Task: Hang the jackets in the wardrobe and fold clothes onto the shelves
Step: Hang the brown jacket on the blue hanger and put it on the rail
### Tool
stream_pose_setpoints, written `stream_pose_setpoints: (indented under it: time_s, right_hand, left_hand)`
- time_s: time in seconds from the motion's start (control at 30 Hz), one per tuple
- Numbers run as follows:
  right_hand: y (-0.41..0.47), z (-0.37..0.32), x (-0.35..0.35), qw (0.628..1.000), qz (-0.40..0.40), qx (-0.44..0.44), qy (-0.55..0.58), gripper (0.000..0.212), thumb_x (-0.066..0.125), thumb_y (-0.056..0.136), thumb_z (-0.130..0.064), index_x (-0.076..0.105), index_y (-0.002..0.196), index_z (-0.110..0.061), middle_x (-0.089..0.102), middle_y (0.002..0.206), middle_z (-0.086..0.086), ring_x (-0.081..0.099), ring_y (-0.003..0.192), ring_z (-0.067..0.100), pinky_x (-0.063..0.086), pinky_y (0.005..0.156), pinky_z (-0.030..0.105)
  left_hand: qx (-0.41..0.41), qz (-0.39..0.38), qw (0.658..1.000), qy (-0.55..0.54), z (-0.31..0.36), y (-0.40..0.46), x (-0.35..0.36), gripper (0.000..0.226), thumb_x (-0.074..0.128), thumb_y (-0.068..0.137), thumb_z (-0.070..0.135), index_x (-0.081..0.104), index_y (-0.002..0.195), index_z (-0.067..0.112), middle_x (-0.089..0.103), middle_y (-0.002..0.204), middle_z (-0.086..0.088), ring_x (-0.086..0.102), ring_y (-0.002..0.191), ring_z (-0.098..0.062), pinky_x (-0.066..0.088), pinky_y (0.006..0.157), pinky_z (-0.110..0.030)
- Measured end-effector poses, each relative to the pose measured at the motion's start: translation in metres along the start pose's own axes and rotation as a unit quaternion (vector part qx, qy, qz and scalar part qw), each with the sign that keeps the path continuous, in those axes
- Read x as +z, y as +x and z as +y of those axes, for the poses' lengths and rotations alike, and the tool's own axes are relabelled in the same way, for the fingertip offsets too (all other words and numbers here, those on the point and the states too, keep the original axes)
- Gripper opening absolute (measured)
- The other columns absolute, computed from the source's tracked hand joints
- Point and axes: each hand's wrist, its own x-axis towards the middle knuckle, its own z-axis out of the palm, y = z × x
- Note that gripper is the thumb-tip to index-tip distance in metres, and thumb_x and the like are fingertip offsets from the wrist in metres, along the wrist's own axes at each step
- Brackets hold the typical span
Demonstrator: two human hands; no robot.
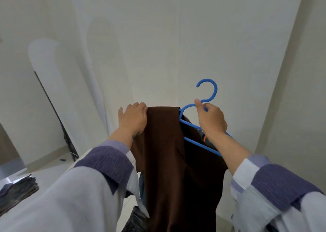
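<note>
A dark brown garment (164,143) is draped over a blue plastic hanger (210,90) and hangs down in front of me. My right hand (211,118) grips the hanger at its neck, just under the hook, thumb and fingers curled round it. My left hand (134,117) holds the left top edge of the brown garment, fingers curled over the fold. The hanger's hook points up and is free of any rail. A small orange tag shows inside the garment beside my right wrist.
White wardrobe panels (158,46) fill the view ahead, with a corner seam running down the middle. A folded dark patterned cloth (17,191) lies on a white surface at the lower left. More dark patterned fabric (135,219) lies below the hanging garment.
</note>
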Motion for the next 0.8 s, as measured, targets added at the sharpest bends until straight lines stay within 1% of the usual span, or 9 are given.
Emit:
stream_pose_setpoints:
  time_s: [0.13,0.2,0.33,0.43,0.53,0.6,0.67,0.73,0.8]
  right_hand:
    - [0.003,0.002,-0.014,1.0,0.015,-0.02,-0.011,0.052,0.037,0.096,-0.054,0.034,0.058,-0.018,0.038,0.056,-0.003,0.035,0.053,0.014,0.027,0.053,0.028]
    - [0.001,0.001,-0.018,0.999,0.018,-0.023,-0.017,0.051,0.036,0.096,-0.053,0.035,0.059,-0.019,0.039,0.057,-0.003,0.036,0.053,0.013,0.028,0.052,0.027]
    - [-0.003,-0.01,-0.017,0.999,-0.001,-0.03,-0.042,0.05,0.033,0.097,-0.053,0.035,0.06,-0.019,0.039,0.058,-0.004,0.036,0.053,0.011,0.027,0.051,0.027]
    - [-0.001,-0.009,-0.016,1.0,-0.017,-0.007,-0.007,0.051,0.032,0.097,-0.054,0.036,0.06,-0.018,0.04,0.058,-0.003,0.039,0.054,0.014,0.028,0.052,0.029]
    - [0.006,-0.003,-0.027,0.999,-0.005,0.012,0.032,0.053,0.033,0.096,-0.055,0.035,0.06,-0.017,0.039,0.057,-0.002,0.038,0.054,0.016,0.027,0.053,0.03]
    - [0.008,-0.001,-0.036,0.999,0.006,0.013,0.039,0.053,0.034,0.096,-0.055,0.033,0.059,-0.017,0.037,0.057,-0.002,0.036,0.054,0.015,0.027,0.054,0.031]
    - [0.008,-0.001,-0.044,0.999,0.015,0.009,0.043,0.053,0.034,0.096,-0.054,0.032,0.059,-0.017,0.036,0.057,-0.002,0.035,0.054,0.015,0.026,0.055,0.031]
    - [0.006,-0.001,-0.048,0.999,0.014,-0.001,0.042,0.052,0.035,0.097,-0.054,0.032,0.059,-0.017,0.037,0.057,-0.002,0.035,0.054,0.014,0.027,0.055,0.031]
    - [0.002,-0.006,-0.046,0.999,-0.006,-0.014,0.039,0.051,0.035,0.096,-0.055,0.035,0.06,-0.018,0.039,0.058,-0.002,0.038,0.055,0.014,0.03,0.057,0.032]
  left_hand:
    - [0.008,0.048,0.994,-0.093,0.017,0.001,-0.002,0.025,0.028,0.1,0.016,0.053,0.099,0.014,0.057,0.092,-0.008,0.053,0.097,-0.032,0.034,0.081,-0.037]
    - [0.006,0.062,0.99,-0.128,0.03,0.0,-0.002,0.022,0.029,0.099,0.014,0.05,0.092,0.014,0.055,0.083,-0.006,0.056,0.086,-0.033,0.035,0.075,-0.035]
    - [0.056,0.054,0.985,-0.154,0.077,-0.007,-0.006,0.02,0.033,0.098,0.021,0.052,0.094,0.014,0.065,0.089,-0.008,0.057,0.081,-0.031,0.039,0.072,-0.034]
    - [0.087,0.088,0.969,-0.216,0.114,-0.011,-0.016,0.02,0.035,0.099,0.02,0.054,0.096,0.014,0.063,0.092,-0.004,0.056,0.082,-0.022,0.038,0.072,-0.031]
    - [0.154,0.06,0.947,-0.275,0.118,-0.007,-0.024,0.021,0.039,0.1,0.017,0.059,0.107,0.013,0.065,0.103,-0.003,0.059,0.096,-0.019,0.044,0.087,-0.032]
    - [0.18,0.062,0.968,-0.16,0.103,-0.001,-0.026,0.027,0.042,0.099,0.027,0.053,0.123,0.021,0.061,0.121,0.002,0.054,0.116,-0.02,0.032,0.109,-0.044]
    - [0.11,0.063,0.992,0.005,0.082,0.002,-0.027,0.048,0.032,0.097,0.052,0.044,0.132,0.022,0.055,0.131,0.003,0.047,0.126,-0.022,0.012,0.114,-0.055]
    - [0.047,0.015,0.996,0.079,0.069,0.001,-0.032,0.066,0.018,0.093,0.066,0.05,0.123,0.017,0.059,0.124,-0.003,0.051,0.119,-0.027,0.019,0.108,-0.055]
    - [0.063,-0.011,0.996,0.058,0.071,-0.002,-0.035,0.065,0.015,0.095,0.061,0.054,0.113,0.012,0.062,0.117,-0.009,0.054,0.11,-0.03,0.033,0.098,-0.048]
